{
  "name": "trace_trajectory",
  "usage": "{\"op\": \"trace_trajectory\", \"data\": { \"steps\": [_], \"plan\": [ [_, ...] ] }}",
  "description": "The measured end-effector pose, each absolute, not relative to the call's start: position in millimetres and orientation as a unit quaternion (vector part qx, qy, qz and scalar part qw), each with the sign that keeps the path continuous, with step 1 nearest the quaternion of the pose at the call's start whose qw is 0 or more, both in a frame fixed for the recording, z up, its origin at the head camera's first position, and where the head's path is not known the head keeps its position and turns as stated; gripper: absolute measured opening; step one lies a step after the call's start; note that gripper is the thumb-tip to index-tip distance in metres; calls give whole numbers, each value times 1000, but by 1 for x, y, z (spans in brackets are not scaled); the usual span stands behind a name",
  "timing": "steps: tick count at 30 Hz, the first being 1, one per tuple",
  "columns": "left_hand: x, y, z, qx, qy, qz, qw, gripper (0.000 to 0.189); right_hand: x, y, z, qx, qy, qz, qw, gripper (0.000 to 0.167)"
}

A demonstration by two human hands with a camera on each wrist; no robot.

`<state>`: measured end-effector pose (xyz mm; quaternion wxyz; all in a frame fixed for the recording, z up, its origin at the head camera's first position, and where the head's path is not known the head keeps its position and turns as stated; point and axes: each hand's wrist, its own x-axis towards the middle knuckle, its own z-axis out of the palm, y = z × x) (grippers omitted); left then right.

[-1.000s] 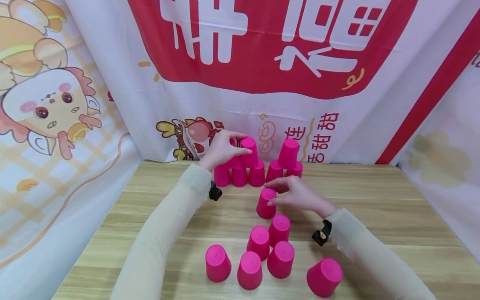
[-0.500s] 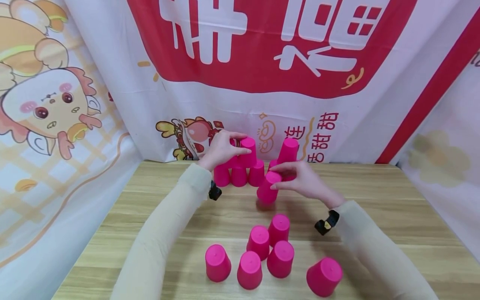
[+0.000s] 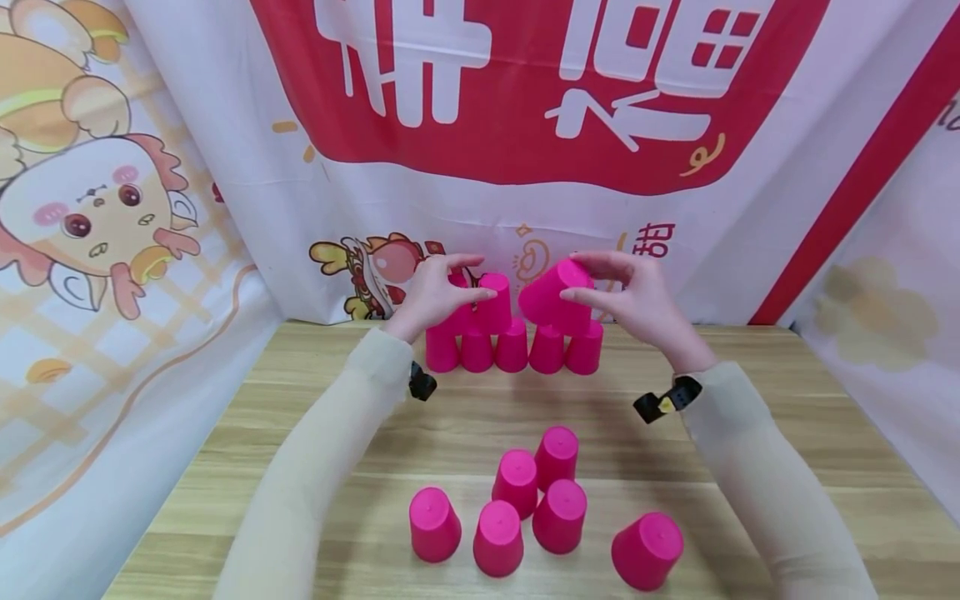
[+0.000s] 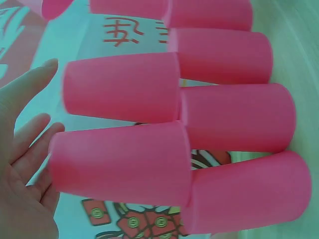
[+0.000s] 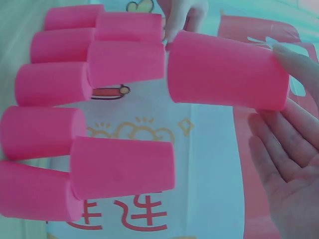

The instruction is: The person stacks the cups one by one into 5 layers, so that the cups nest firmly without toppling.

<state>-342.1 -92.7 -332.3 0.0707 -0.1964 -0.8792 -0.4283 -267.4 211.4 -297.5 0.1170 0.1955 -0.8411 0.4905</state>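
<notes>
At the back of the table, several upside-down pink cups (image 3: 512, 348) stand side by side in a row. Two cups sit on the row's left part, one of them a second-layer cup (image 3: 494, 307); another upper cup (image 5: 123, 168) sits on the right part. My right hand (image 3: 637, 300) pinches a tilted pink cup (image 5: 227, 72) between thumb and fingers, up at second-layer height. In the head view this held cup partly covers the right upper cup. My left hand (image 3: 433, 292) is beside the left upper cups, fingers extended and apart from them in the left wrist view.
Several more upside-down cups (image 3: 498, 537) stand loosely on the wooden table (image 3: 360, 533) nearer the front, one apart at the right (image 3: 647, 550). A printed cloth (image 3: 420, 200) hangs right behind the stacked row.
My right hand has lifted a cup off the table, up and back, and it now leans to one side. My left hand has come away from the upper cup it was touching.
</notes>
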Motion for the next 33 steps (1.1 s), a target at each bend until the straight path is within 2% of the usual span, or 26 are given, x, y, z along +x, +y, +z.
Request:
{"op": "trace_trajectory", "data": {
  "steps": [5,12,19,25,33],
  "plan": [
    [-327,-103,-325,-202,-858,-461,98,64,-275,210,-290,176,-838,490,165,56],
    [-297,-115,-331,-212,-847,-478,94,66,-289,208,-289,141,-852,470,181,60],
    [-261,-123,-354,-202,-848,-486,68,66,-303,204,-297,127,-864,462,156,64],
    [-229,-135,-376,-193,-849,-489,46,65,-317,196,-309,154,-874,440,139,62],
    [-187,-152,-393,-196,-835,-512,-39,61,-321,186,-319,174,-896,397,95,59]
  ]
}}
